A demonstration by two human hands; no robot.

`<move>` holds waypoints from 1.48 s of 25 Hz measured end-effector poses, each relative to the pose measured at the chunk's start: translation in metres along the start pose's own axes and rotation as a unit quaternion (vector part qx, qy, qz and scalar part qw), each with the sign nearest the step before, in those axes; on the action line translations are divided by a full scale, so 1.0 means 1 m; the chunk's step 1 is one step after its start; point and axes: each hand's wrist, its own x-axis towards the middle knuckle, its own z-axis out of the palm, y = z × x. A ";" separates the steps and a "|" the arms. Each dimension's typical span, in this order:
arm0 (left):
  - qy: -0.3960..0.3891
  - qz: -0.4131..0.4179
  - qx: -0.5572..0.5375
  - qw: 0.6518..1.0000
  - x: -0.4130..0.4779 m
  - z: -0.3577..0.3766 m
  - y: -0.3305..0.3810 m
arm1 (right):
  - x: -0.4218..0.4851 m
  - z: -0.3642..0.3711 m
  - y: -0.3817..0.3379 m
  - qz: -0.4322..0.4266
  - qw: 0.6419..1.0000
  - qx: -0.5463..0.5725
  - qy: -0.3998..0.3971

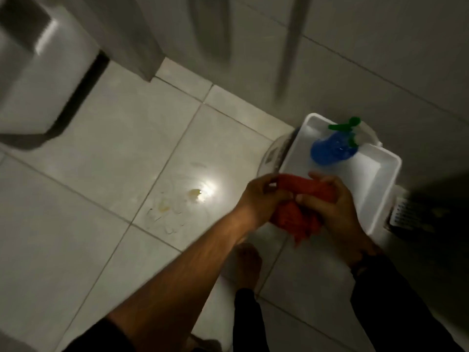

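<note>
Looking down at the pale glossy tiled floor, I see the white rectangular plastic tray standing at the right, a blue spray bottle with a green trigger inside it. The crumpled red cloth hangs above the tray's near corner, its upper roll running left to right between the left hand and the right hand, fingers of both curled tight round it. A yellowish smear lies on the tiles to the left, so I judge the left hand nearer it
</note>
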 end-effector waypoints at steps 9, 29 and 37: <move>0.242 -0.027 -0.077 0.967 -0.060 -0.202 -0.186 | -0.026 0.220 0.120 0.282 0.927 -0.092 -0.229; 0.575 -0.026 0.393 0.717 0.084 -0.393 -0.574 | 0.119 0.483 0.457 -0.563 0.472 -0.635 -0.239; 0.583 -0.026 0.386 0.715 0.087 -0.395 -0.582 | 0.107 0.431 0.453 -0.484 0.523 -0.671 -0.205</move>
